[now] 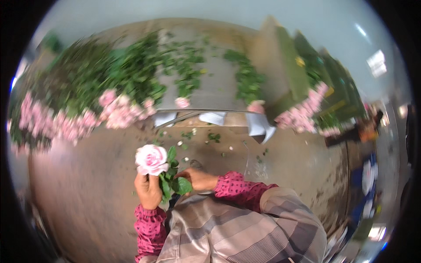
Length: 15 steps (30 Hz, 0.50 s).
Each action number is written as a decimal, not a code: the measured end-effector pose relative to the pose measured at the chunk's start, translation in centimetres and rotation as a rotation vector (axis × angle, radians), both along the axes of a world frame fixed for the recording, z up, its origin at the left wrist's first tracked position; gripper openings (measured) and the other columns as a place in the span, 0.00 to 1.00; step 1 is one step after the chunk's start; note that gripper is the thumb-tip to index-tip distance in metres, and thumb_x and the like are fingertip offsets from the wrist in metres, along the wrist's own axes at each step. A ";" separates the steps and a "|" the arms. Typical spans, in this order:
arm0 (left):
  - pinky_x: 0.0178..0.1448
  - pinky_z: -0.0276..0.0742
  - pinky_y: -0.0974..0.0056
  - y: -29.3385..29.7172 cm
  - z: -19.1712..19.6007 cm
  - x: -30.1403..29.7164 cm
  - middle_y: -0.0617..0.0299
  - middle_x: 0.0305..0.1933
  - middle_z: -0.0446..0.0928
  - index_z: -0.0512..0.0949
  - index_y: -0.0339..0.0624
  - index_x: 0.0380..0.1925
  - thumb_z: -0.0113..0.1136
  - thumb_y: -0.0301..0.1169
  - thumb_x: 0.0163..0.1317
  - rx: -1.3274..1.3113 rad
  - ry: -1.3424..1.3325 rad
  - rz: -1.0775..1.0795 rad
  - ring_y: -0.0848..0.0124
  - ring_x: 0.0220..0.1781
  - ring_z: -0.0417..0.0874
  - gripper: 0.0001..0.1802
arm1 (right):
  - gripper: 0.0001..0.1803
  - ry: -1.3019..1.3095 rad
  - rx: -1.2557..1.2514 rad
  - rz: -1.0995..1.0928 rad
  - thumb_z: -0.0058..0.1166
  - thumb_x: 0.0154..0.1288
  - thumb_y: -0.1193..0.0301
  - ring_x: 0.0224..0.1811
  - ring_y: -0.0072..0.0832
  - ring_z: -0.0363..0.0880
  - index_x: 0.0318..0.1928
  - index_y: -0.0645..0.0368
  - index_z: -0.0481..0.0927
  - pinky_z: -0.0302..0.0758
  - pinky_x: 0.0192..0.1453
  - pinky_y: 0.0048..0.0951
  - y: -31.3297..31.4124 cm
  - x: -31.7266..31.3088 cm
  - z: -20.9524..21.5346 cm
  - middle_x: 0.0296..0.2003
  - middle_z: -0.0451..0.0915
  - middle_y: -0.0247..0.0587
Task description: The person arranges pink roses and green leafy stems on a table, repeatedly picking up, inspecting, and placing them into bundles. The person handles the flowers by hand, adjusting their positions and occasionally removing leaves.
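Observation:
My left hand (148, 190) grips the stem of a single pink rose (151, 159), holding the bloom upright just above my fist. My right hand (198, 179) is closed on the rose's green leaves (177, 183) right beside the stem, a little lower than the bloom. Both arms wear dark pink dotted sleeves and come in over a striped grey apron (237, 228).
A long heap of pink roses (70, 120) with green foliage lies across the table at the left. More pink roses (302, 111) lie at the right beside stacked green boxes (289, 70). Loose leaves (188, 65) litter the far surface. Metal bar and white sheets (215, 116) in the middle.

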<state>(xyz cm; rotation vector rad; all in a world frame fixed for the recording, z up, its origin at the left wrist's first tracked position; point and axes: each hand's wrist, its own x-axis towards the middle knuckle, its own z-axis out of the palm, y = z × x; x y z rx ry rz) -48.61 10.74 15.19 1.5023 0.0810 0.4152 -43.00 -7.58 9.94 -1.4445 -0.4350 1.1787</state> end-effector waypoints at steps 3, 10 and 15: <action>0.50 0.77 0.60 -1.0 3.9 3.4 0.56 0.38 0.80 0.73 0.31 0.48 0.47 0.23 0.70 -0.210 -0.034 -0.141 0.66 0.40 0.81 0.11 | 0.18 0.318 0.142 -0.033 0.46 0.72 0.66 0.43 0.24 0.80 0.56 0.63 0.74 0.80 0.39 0.23 -1.4 -0.2 5.4 0.46 0.80 0.39; 0.48 0.76 0.54 0.6 16.8 7.9 0.59 0.34 0.75 0.69 0.34 0.52 0.51 0.34 0.69 -0.500 -0.384 -0.225 0.68 0.35 0.75 0.17 | 0.31 -0.145 0.490 -0.238 0.40 0.75 0.53 0.48 0.27 0.77 0.67 0.64 0.61 0.83 0.41 0.28 -3.2 1.6 13.7 0.53 0.73 0.46; 0.53 0.74 0.57 -0.9 18.8 11.9 0.56 0.42 0.75 0.68 0.33 0.56 0.48 0.34 0.69 0.107 -0.682 -0.087 0.68 0.44 0.75 0.20 | 0.33 -0.105 0.691 -0.367 0.38 0.75 0.51 0.45 0.26 0.79 0.67 0.65 0.59 0.83 0.37 0.26 -4.7 7.3 20.2 0.52 0.73 0.46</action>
